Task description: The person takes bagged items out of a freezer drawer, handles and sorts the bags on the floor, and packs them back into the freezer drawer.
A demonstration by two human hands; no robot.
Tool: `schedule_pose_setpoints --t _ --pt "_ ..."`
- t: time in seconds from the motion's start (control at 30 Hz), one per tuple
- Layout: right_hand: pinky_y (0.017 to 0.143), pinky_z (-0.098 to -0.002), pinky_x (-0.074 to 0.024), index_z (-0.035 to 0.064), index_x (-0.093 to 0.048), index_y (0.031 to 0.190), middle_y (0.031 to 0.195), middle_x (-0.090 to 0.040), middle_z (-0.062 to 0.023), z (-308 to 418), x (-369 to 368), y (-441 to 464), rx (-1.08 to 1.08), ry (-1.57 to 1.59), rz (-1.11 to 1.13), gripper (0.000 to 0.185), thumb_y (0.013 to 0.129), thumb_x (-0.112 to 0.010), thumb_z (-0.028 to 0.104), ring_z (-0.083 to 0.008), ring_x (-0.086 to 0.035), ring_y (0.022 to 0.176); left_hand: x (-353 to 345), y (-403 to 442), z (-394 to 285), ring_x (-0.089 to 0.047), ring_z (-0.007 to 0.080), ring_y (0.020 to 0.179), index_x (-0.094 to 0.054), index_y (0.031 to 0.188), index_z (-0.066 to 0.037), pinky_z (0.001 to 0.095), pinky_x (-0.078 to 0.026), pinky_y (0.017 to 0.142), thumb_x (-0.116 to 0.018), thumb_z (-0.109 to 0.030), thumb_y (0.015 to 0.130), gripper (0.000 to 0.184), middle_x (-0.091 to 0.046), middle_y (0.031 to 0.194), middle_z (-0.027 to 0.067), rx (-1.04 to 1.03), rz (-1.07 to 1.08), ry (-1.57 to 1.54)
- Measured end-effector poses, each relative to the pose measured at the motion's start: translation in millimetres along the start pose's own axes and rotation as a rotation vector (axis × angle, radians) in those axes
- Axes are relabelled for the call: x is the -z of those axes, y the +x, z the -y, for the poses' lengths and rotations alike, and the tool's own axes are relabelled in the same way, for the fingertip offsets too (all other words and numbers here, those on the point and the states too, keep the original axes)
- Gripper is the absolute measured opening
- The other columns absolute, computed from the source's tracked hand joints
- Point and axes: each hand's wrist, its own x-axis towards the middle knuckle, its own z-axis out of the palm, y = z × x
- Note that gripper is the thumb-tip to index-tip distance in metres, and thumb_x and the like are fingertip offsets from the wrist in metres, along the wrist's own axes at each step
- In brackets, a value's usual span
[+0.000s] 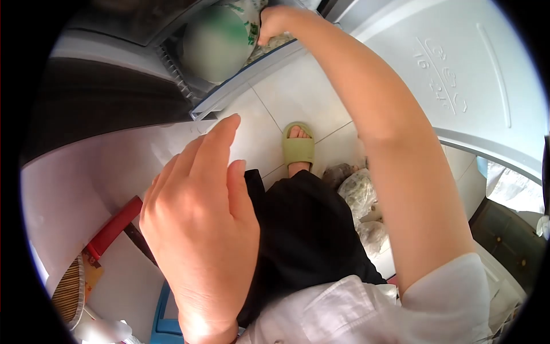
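My left hand (200, 212) is raised in the foreground, empty, with its thumb apart from the fingers. At the top, my right hand (275, 24) reaches into an open freezer drawer (246, 74). Its fingers are partly hidden against the right side of a white and green plastic bag (220, 43), which looks blurred in places. Whether those fingers grip the bag cannot be made out. Other bagged contents lie in the drawer beneath my right hand.
The open appliance door (458, 74) stands at the right. Several clear plastic bags (358, 192) lie on the tiled floor (258, 120) near my green slipper (298, 150). A red-handled object (114, 228) and a blue item (166, 321) are at the lower left.
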Motion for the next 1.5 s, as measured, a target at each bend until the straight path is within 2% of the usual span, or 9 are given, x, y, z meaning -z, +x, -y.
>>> schedule_pose_setpoints --t 0.13,0.27,0.4,0.53,0.63,0.73,0.8,1.2,1.5 --pt "0.098 -0.0353 -0.0412 -0.0010 -0.062 0.109 0.116 -0.059 -0.0176 48.2 35.7 -71.3 0.319 -0.046 -0.543 0.036 0.081 -0.057 0.021 -0.0288 -0.051 0.116 -2.6 -5.7 7.5 -0.064 0.0320 0.085 -0.067 0.106 -0.008 0.0372 -0.051 0.076 -0.062 -0.002 0.078 0.029 -0.068 0.097 0.0136 -0.029 -0.005 0.010" --pt "0.092 -0.0410 -0.0418 0.0017 -0.060 0.112 0.103 -0.060 -0.0121 63.3 -16.5 -45.3 0.758 0.033 -1.047 0.036 0.083 -0.056 0.023 -0.0300 -0.053 0.104 -2.0 -3.7 2.0 -0.064 0.0300 0.081 -0.065 0.106 -0.007 0.0371 -0.050 0.072 -0.064 -0.002 0.075 0.031 -0.068 0.092 0.0114 -0.045 0.032 -0.029" --pt "0.098 -0.0380 -0.0403 0.0081 -0.054 0.126 0.127 -0.052 -0.0096 72.7 -7.6 -60.6 0.548 -0.011 -0.637 0.063 0.071 -0.074 0.031 -0.0270 -0.049 0.117 0.5 -1.9 3.1 -0.064 0.0271 0.075 -0.064 0.101 -0.005 0.0360 -0.050 0.070 -0.064 -0.002 0.074 0.028 -0.066 0.085 0.0088 -0.068 0.004 0.012" --pt "0.102 -0.0380 -0.0356 0.0111 -0.054 0.125 0.122 -0.053 -0.0072 87.5 4.4 -64.9 0.539 -0.144 -0.648 0.053 0.077 -0.069 0.027 -0.0254 -0.048 0.116 -9.7 -5.3 12.6 -0.058 0.0166 0.062 -0.058 0.079 -0.006 0.0309 -0.051 0.065 -0.062 -0.006 0.065 0.015 -0.052 0.064 0.0020 -0.114 -0.184 0.021" --pt "0.108 -0.0374 -0.0317 0.0090 -0.052 0.126 0.130 -0.051 -0.0077 109.9 -7.2 -51.6 0.711 -0.260 -0.762 0.047 0.084 -0.062 0.025 -0.0243 -0.045 0.123 0.3 -5.7 17.5 -0.059 0.0166 0.066 -0.061 0.088 -0.005 0.0317 -0.052 0.069 -0.062 -0.007 0.066 0.021 -0.056 0.069 0.0016 -0.106 -0.182 0.020" --pt "0.110 -0.0392 -0.0291 0.0076 -0.049 0.129 0.136 -0.047 -0.0115 150.9 36.1 -34.3 0.387 -0.444 0.090 0.047 0.087 -0.058 0.026 -0.0248 -0.041 0.128 0.3 -8.6 21.0 -0.060 0.0166 0.068 -0.062 0.094 -0.005 0.0321 -0.052 0.072 -0.061 -0.008 0.067 0.027 -0.059 0.075 0.0021 -0.111 -0.244 -0.047" --pt "0.110 -0.0396 -0.0287 0.0076 -0.049 0.130 0.136 -0.047 -0.0115 165.5 42.5 -14.3 0.394 -0.463 0.157 0.048 0.087 -0.058 0.026 -0.0250 -0.040 0.128 3.7 -10.5 24.4 -0.061 0.0169 0.070 -0.062 0.099 -0.005 0.0338 -0.052 0.074 -0.061 -0.009 0.069 0.031 -0.061 0.078 0.0029 -0.082 -0.204 -0.074" --pt "0.110 -0.0419 -0.0262 0.0077 -0.047 0.132 0.139 -0.043 -0.0116 107.5 5.4 8.9 0.615 -0.466 -0.242 0.050 0.086 -0.057 0.025 -0.0262 -0.036 0.131 -22.2 -1.4 28.7 -0.058 0.0245 0.092 -0.065 0.103 0.000 0.0455 -0.039 0.098 -0.054 -0.018 0.078 0.033 -0.065 0.094 0.0108 0.196 -0.225 0.122" --pt "0.111 -0.0437 -0.0243 0.0078 -0.045 0.134 0.141 -0.041 -0.0116 63.0 -16.2 -25.9 0.604 -0.367 -0.422 0.052 0.086 -0.057 0.025 -0.0270 -0.033 0.133 -46.3 16.3 23.8 -0.058 0.0262 0.094 -0.070 0.094 0.000 0.0455 -0.038 0.097 -0.056 -0.019 0.077 0.029 -0.066 0.096 0.0111 0.256 -0.184 0.118"
